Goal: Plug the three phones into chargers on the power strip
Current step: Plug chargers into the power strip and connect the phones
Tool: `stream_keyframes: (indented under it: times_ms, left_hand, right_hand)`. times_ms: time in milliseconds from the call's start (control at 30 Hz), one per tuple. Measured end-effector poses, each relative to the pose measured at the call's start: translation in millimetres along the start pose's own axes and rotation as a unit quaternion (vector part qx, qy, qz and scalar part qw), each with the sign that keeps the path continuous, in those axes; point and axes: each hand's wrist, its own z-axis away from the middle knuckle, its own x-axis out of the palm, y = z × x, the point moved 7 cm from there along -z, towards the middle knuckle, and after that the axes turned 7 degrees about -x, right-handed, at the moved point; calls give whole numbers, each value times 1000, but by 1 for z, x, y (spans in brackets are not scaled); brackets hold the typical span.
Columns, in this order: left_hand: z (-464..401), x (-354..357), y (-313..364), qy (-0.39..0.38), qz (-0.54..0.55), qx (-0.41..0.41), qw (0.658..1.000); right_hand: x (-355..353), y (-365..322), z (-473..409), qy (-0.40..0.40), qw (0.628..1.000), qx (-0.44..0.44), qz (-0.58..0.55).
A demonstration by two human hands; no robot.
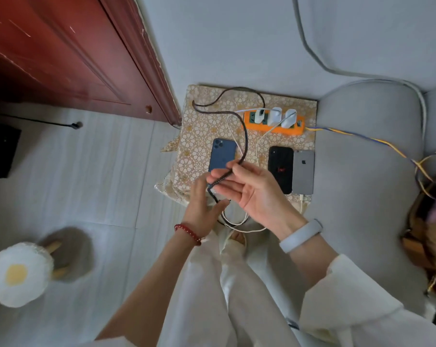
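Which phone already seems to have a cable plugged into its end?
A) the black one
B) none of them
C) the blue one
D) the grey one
D: a white cable meets the near end of the grey phone, while the blue phone and black phone show no plug.

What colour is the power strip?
Orange, with white chargers plugged in; the power strip shows clearly in the head view.

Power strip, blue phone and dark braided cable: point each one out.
power strip (262, 126), head view, on the bare orange casing at its near edge.
blue phone (220, 156), head view, on the middle of its back.
dark braided cable (244, 136), head view, on the stretch running down toward the hands.
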Motion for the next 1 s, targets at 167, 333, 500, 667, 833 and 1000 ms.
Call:
stream_keyframes:
  times_ms: [167,333,500,667,833,1000]
  left_hand:
    - [21,14,2,3,234,-151,960]
    - [41,-21,-9,55,490,-174,852]
    - [68,-31,-47,43,476,-293,828]
    - [105,-70,-136,172,377,-428,803]
    - [109,-95,-177,217,185,-504,815]
    - [69,-69,-140,58,-3,-424,904]
  right_hand:
    - [-35,-11,7,56,992,-55,102]
    - [-110,71,30,210,895,235,317]
    - [-92,118,20,249,911,210,-253]
    - [-114,81,-3,344,901,113,-239]
    - [-113,78,10,239,959,152,-1]
    - [-47,118,39,-53,910,194,363]
